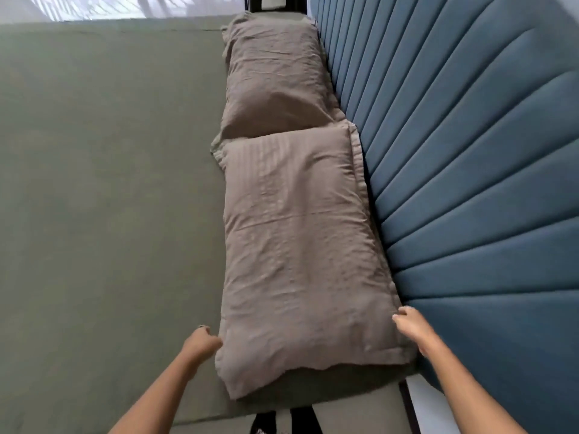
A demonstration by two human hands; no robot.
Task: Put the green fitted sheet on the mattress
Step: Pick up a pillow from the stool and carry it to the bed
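The green fitted sheet (103,189) lies smooth over the mattress and fills the left and middle of the head view. Two taupe pillows lie end to end along the headboard. My left hand (202,341) grips the near pillow (300,252) at its near left corner, fingers curled into the cloth. My right hand (413,327) holds the same pillow's right edge beside the headboard, its fingers curled onto the cloth. The far pillow (275,76) lies beyond it, untouched.
A blue padded headboard (470,151) with ribbed panels rises along the right. A bright floor or wall strip (109,6) shows past the mattress's far edge. The dark bed frame (410,402) and my feet show at the bottom.
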